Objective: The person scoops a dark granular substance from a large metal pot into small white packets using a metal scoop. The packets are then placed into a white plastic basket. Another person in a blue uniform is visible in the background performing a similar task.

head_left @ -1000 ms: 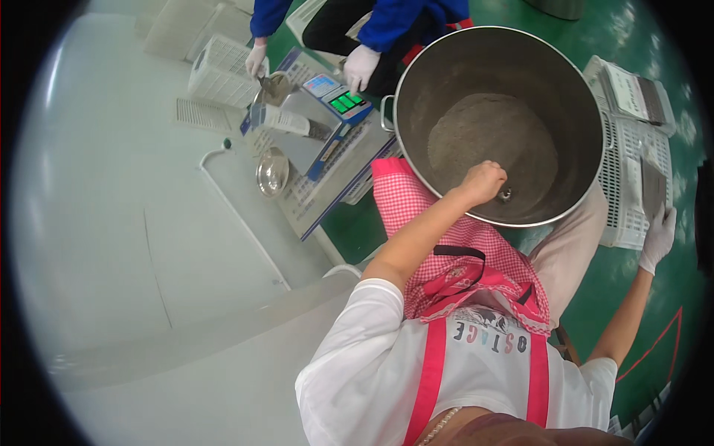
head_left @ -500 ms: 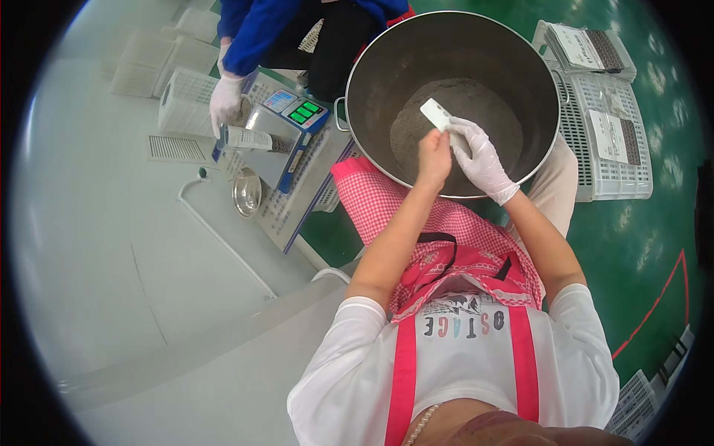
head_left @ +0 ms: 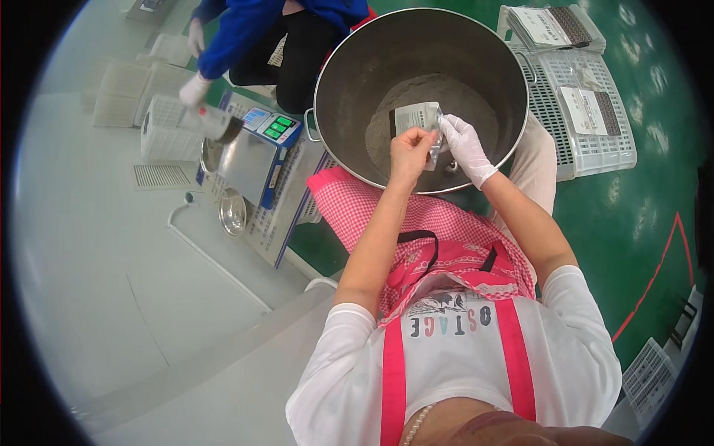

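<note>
Pouch (head_left: 418, 117) | left grip (head_left: 415, 152): pinching edge | right grip (head_left: 461, 141): pinching edge

Glossy green floor (head_left: 587, 215): we note a red line (head_left: 651, 286) marked across it and, on the right, a white perforated crate (head_left: 610, 149) standing on it. Crate: on it we list one stack of flat packets (head_left: 558, 31) at the far end; nearer, one single packet (head_left: 590, 111), white with a dark end. Printed pale board (head_left: 264, 238), blue-edged: on it we record one blue scale (head_left: 249, 171) with steel plate; just beside, one shiny metal bowl (head_left: 232, 213).
</note>
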`<state>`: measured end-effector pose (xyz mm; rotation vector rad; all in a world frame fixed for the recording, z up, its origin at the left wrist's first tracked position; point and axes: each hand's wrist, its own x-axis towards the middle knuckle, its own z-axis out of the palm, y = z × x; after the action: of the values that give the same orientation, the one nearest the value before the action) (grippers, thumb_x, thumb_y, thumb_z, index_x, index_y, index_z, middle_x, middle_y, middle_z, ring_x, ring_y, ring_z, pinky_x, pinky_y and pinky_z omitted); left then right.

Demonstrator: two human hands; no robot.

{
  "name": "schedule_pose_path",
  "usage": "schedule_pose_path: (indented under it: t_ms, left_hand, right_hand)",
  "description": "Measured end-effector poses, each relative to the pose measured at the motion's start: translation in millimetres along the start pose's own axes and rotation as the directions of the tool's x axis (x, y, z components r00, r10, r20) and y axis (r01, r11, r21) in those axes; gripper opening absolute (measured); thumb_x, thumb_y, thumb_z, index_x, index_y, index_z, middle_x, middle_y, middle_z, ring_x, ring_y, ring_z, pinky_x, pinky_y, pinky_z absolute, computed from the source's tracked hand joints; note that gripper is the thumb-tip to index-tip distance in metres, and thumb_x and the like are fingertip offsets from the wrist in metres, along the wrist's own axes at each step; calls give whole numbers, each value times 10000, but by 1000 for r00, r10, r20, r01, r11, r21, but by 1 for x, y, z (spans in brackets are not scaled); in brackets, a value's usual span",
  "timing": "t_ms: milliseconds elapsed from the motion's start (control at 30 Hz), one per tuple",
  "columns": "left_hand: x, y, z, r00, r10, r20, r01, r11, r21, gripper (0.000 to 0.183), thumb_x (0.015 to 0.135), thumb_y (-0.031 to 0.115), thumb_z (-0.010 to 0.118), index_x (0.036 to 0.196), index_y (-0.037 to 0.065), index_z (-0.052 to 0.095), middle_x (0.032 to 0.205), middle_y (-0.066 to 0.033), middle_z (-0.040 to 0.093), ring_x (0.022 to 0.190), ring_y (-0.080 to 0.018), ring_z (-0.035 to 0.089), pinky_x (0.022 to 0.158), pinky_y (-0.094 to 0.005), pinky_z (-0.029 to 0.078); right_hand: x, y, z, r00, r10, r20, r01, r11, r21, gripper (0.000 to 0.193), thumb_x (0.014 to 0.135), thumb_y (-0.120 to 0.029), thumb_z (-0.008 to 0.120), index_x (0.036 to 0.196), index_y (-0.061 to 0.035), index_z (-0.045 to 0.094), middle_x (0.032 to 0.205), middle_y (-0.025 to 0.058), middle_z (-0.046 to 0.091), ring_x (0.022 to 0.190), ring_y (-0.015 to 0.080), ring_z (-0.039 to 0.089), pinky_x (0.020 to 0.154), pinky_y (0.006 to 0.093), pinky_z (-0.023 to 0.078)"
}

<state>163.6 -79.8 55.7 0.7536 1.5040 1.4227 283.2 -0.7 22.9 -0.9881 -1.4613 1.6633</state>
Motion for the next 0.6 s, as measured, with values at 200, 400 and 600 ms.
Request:
schedule_pose_path:
  t_ms: [200, 400, 600]
  left_hand:
    - [-7, -2, 30, 795, 604, 60, -422, 480, 769, 71, 884, 36, 592, 923, -10, 630, 949, -168, 661, 862, -366, 634, 749, -434, 500]
    - [-12, -15, 21, 718, 688, 105, -478, 378, 793, 130, 913, 52, 545, 1010, 10, 619, 932, -210, 657, 886, -400, 640, 774, -475, 495]
    - [0, -9, 2, 966, 250, 65, -179, 468, 865, 129, 890, 122, 559, 941, 9, 593, 763, -233, 665, 735, -460, 646, 700, -541, 486]
  right_hand:
    - [22, 65, 15, 996, 20, -86, -8, 991, 133, 391, 1044, -341, 431, 1115, 8, 593, 970, 131, 654, 867, 166, 596, 764, 332, 491]
    - [1, 40, 30, 992, 125, -30, -127, 987, -98, 454, 1051, -427, 399, 1028, -59, 663, 891, 168, 687, 820, 305, 643, 769, 398, 501]
    - [-6, 5, 6, 974, -17, 226, 171, 711, -682, 345, 994, -364, 461, 973, -90, 669, 904, 212, 689, 869, 411, 658, 734, 496, 506]
